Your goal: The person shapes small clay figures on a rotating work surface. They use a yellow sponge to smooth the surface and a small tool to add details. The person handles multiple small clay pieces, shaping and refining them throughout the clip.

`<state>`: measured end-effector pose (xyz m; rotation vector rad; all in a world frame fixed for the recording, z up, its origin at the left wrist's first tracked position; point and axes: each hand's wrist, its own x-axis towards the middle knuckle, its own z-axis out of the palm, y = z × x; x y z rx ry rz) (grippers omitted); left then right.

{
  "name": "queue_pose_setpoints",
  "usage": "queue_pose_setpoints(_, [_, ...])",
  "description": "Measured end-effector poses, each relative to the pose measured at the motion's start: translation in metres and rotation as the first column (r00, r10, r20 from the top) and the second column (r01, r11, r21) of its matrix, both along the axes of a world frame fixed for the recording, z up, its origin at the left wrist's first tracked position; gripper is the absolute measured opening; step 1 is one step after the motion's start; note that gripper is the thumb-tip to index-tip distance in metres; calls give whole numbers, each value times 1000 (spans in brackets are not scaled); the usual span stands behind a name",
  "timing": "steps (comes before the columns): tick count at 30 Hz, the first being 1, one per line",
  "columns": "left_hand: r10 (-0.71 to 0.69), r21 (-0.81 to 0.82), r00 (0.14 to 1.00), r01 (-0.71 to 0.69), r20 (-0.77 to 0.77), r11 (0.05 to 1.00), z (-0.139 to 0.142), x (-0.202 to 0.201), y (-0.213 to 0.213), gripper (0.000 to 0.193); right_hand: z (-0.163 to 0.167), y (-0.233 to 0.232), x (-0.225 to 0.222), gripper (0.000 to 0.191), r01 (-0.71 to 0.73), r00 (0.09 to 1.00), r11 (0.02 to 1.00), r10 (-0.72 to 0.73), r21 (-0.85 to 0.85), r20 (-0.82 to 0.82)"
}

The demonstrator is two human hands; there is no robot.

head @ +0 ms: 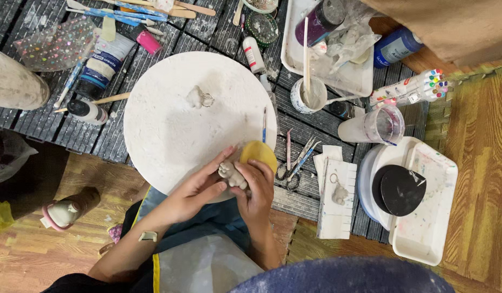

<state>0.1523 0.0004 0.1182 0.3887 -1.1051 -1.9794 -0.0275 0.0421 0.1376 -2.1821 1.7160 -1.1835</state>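
Note:
My left hand point(194, 190) and my right hand point(256, 192) meet at the near edge of a round white board point(169, 125). Together they pinch a small pale clay figure point(231, 174) between the fingertips. A yellow sponge point(260, 153) sits just behind my right hand, touching it. Another small clay piece with a metal ring point(199, 97) lies near the middle of the board. A thin blue brush point(264, 125) lies at the board's right edge.
Scissors and modelling tools point(295, 160) lie right of the board. Further right are a ribbed white block with a clay piece point(338, 198), a clear cup point(382, 125), a cup of slip point(308, 95), marker pens point(411, 89) and white trays point(424, 217). Paint tubes point(102, 68) lie left.

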Motion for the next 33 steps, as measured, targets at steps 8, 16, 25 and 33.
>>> queue_pose_setpoints(8, [120,-104,993,-119,0,987,4,-5,4,61,6,-1,4,47,35,999,995,-38,-93,-28])
queue_pose_setpoints(16, [587,-575,703,-305,402,759,38,-8,9,45,7,-2,-5,38,28,995,960,-54,-277,-87])
queue_pose_setpoints(25, [562,-619,719,-234,409,750,43,-5,10,44,3,1,-10,38,17,998,956,-35,-292,-55])
queue_pose_setpoints(33, [435,-566,858,-221,275,794,32,3,2,35,-1,3,-14,35,-7,1000,948,-1,-319,-25])
